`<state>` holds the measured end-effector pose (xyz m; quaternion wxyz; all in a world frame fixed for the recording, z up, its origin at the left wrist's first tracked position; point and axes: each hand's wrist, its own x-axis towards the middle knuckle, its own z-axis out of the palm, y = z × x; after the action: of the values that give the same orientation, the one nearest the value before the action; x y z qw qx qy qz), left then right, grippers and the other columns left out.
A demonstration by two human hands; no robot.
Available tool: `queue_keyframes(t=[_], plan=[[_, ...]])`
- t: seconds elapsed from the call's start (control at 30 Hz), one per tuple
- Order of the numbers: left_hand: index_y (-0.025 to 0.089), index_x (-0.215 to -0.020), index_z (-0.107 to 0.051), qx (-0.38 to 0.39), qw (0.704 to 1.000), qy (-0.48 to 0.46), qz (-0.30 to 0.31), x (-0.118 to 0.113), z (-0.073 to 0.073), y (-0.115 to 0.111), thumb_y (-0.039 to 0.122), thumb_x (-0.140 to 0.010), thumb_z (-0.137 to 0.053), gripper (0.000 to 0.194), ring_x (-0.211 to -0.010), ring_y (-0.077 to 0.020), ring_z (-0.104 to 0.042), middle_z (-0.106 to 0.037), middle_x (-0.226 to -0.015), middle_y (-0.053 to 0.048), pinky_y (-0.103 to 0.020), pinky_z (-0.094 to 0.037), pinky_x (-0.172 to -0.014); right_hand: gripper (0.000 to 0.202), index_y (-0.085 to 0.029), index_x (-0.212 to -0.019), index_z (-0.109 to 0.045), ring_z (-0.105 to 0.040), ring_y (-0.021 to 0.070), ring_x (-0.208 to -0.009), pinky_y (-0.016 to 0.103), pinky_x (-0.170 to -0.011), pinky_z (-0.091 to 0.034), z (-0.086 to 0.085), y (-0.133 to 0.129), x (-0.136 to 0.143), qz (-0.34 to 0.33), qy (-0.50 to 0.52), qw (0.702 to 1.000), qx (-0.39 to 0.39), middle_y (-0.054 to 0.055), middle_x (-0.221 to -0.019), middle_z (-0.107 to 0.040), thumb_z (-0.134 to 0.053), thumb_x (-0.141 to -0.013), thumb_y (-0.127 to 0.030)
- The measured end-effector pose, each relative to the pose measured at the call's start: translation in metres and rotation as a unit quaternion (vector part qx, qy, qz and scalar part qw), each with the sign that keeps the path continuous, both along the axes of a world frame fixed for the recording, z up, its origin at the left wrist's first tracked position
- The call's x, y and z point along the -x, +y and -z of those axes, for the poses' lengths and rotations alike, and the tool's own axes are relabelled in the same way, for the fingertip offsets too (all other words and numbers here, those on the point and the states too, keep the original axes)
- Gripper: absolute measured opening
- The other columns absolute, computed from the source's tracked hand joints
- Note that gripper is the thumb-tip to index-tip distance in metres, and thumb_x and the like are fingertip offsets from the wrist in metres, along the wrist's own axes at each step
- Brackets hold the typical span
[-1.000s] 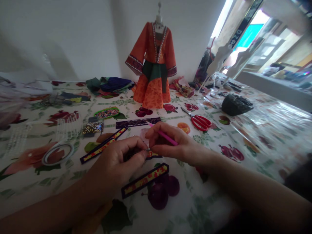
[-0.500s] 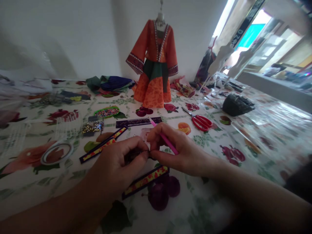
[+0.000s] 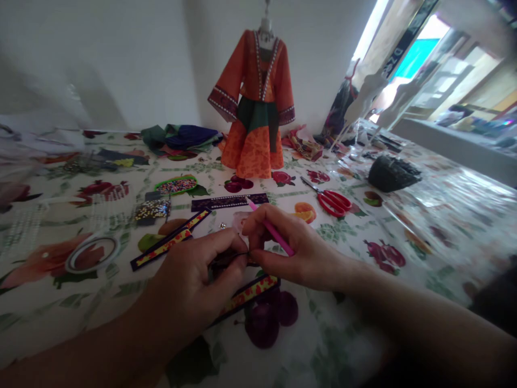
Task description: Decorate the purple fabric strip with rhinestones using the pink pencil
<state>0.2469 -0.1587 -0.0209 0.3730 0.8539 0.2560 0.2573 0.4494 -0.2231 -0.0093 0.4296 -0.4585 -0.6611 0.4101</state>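
Observation:
My left hand (image 3: 214, 269) is closed, thumb and forefinger pinching a small dark piece (image 3: 222, 260) that looks like fabric or trim; the fingers hide most of it. My right hand (image 3: 286, 245) holds a pink pencil-like stick (image 3: 274, 235) with a pale tip, tucked between its fingers. Its thumb and forefinger meet the left fingertips at the edge of the dark piece. Under the hands lies a yellow-and-red patterned strip with dark borders (image 3: 256, 291). Similar strips (image 3: 165, 245) are at the left, and a dark strip with a beaded line (image 3: 230, 202) is beyond.
Red-handled scissors (image 3: 334, 202) lie at the right, near a black lump (image 3: 393, 173). A tape roll (image 3: 92, 253), a green dish of beads (image 3: 176, 185) and gold beads (image 3: 152, 210) are at the left. A small orange dress (image 3: 252, 156) stands at the back.
My left hand has shifted slightly and now covers more of the near patterned strip. The small shiny beads beyond it show more clearly. Both hands keep their grips.

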Motion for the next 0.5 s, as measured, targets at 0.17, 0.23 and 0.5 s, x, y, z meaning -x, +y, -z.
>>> queue_keyframes(t=[0.17,0.23,0.5], plan=[[0.025,-0.088,-0.065,0.006,1.000,-0.013,-0.001,0.0009,0.0007,-0.0004,0.026,-0.097,-0.055,0.013,-0.062,-0.0109,-0.053,-0.061,-0.070,0.008,-0.023,-0.038,-0.056,0.022,-0.020,-0.104,-0.056,-0.057,0.0134,-0.078,0.027,-0.070,-0.048,-0.0023,0.0006,0.0002,-0.004,0.009,1.000,0.013,-0.002,-0.088,-0.061,-0.069,-0.088,-0.014],[0.025,-0.088,-0.066,0.007,1.000,-0.010,-0.002,0.0014,0.0005,-0.0001,0.026,-0.097,-0.055,0.014,-0.062,-0.0112,-0.052,-0.060,-0.070,0.007,-0.023,-0.038,-0.056,0.021,-0.020,-0.104,-0.056,-0.057,0.0133,-0.078,0.027,-0.069,-0.048,-0.0035,0.0009,0.0002,-0.007,0.014,1.000,0.024,-0.002,-0.088,-0.062,-0.069,-0.088,-0.014],[0.026,-0.089,-0.067,0.011,1.000,-0.001,-0.008,0.0003,-0.0015,0.0006,0.028,-0.097,-0.056,0.014,-0.063,-0.0127,-0.053,-0.062,-0.071,0.007,-0.024,-0.040,-0.057,0.022,-0.021,-0.103,-0.056,-0.057,0.0127,-0.077,0.025,-0.067,-0.047,-0.0028,0.0019,-0.0018,-0.016,0.047,0.998,0.050,-0.002,-0.087,-0.062,-0.069,-0.087,-0.012]])
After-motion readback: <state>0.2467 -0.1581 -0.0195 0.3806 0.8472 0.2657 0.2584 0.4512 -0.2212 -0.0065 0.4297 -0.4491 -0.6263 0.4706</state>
